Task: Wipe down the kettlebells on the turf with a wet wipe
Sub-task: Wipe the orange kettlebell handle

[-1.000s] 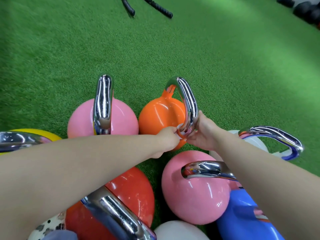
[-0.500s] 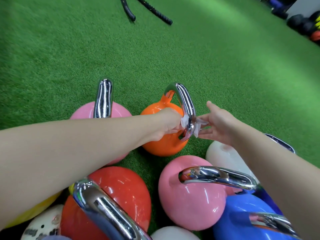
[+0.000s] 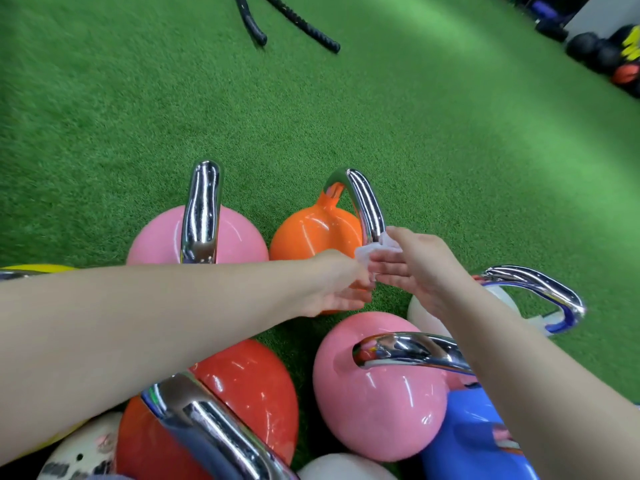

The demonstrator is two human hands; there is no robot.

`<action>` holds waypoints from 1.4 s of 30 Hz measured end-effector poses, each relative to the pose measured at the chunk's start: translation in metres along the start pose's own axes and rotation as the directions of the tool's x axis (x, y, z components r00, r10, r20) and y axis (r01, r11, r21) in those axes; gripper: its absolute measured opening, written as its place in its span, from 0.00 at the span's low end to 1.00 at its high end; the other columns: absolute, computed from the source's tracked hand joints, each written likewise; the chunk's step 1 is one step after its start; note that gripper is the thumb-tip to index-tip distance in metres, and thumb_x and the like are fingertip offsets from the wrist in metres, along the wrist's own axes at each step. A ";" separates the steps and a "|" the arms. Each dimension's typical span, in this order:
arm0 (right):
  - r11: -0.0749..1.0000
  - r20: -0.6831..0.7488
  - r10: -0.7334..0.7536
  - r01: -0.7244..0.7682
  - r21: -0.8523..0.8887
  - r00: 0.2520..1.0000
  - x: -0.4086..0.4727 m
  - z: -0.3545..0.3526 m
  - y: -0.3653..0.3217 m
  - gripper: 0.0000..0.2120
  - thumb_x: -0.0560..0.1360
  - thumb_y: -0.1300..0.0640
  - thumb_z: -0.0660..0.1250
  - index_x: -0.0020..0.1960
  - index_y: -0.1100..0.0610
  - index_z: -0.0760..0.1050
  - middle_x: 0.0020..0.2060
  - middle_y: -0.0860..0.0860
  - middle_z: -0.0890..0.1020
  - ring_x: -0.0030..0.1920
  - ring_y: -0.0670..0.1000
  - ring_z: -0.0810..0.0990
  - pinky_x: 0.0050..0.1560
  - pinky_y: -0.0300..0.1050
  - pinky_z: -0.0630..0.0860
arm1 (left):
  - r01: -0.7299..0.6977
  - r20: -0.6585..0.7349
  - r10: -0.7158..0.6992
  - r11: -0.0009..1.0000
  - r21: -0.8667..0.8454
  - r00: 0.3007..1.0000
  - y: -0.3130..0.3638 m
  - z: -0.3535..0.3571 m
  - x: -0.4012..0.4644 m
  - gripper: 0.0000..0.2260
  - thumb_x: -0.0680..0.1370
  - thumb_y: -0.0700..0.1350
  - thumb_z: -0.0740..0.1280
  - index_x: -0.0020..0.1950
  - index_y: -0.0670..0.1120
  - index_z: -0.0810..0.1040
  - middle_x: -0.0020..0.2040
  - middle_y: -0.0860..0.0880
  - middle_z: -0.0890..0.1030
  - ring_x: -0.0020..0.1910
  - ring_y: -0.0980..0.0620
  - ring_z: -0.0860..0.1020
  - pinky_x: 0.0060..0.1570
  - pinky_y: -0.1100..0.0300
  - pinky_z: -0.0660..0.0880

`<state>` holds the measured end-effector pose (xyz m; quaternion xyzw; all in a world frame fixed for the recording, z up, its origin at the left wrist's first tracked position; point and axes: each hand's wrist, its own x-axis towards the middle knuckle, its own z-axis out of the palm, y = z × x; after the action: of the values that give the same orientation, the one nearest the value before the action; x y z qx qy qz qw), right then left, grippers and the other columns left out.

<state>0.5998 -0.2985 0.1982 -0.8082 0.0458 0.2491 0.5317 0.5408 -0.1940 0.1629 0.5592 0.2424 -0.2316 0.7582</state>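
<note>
An orange kettlebell with a chrome handle stands on the green turf. Both my hands meet at the near foot of that handle, with a small white wet wipe bunched between them. My left hand pinches the wipe's left end with its fingertips. My right hand holds the other end under its thumb, fingers stretched toward the left hand. The wipe sits just off the handle's lower end.
Other kettlebells crowd around: pink back left, pink in front, red, blue, white at right, yellow. Black ropes lie far off. Dark balls sit top right.
The wipe was wrapped on the orange kettlebell's handle under my left hand. It has come off the handle, and both hands have closed in on it just in front.
</note>
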 end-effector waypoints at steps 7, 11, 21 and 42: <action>0.964 -0.088 -0.124 0.098 -0.248 0.988 0.007 0.000 0.006 0.14 0.74 0.65 0.59 0.37 0.52 0.77 0.39 0.50 0.76 0.41 0.50 0.73 0.50 0.49 0.73 | -0.157 -0.144 0.146 0.985 -0.069 0.979 -0.004 0.012 0.002 0.12 0.74 0.29 0.60 0.41 0.46 0.73 0.46 0.43 0.76 0.44 0.46 0.75 0.44 0.56 0.75; 0.944 -0.194 -0.221 0.160 -0.287 0.956 0.013 0.003 0.016 0.06 0.73 0.65 0.64 0.42 0.54 0.73 0.39 0.48 0.75 0.45 0.52 0.75 0.51 0.47 0.75 | -0.275 -0.204 0.272 0.961 0.015 0.941 -0.005 0.012 0.003 0.20 0.72 0.35 0.63 0.63 0.44 0.72 0.61 0.46 0.75 0.58 0.48 0.74 0.58 0.56 0.70; 0.883 -0.114 -0.310 0.241 -0.403 0.944 0.028 0.016 0.007 0.11 0.75 0.54 0.66 0.35 0.54 0.71 0.32 0.50 0.75 0.35 0.50 0.71 0.34 0.41 0.66 | -0.326 -0.107 0.338 0.938 0.114 0.935 0.002 0.016 0.011 0.22 0.72 0.32 0.60 0.64 0.47 0.71 0.58 0.43 0.79 0.57 0.46 0.76 0.58 0.50 0.74; 0.994 -0.618 -0.087 0.026 -0.106 0.781 0.033 0.068 0.034 0.21 0.73 0.60 0.66 0.64 0.59 0.66 0.52 0.59 0.78 0.54 0.59 0.77 0.51 0.46 0.71 | -0.131 -0.245 0.218 0.935 0.328 0.945 0.009 -0.016 0.006 0.13 0.76 0.32 0.57 0.43 0.50 0.72 0.46 0.48 0.75 0.51 0.50 0.72 0.52 0.59 0.69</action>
<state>0.5927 -0.2466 0.1335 -0.8695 0.1827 -0.0453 0.4566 0.5494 -0.1770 0.1620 0.7168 0.2560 -0.1169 0.6380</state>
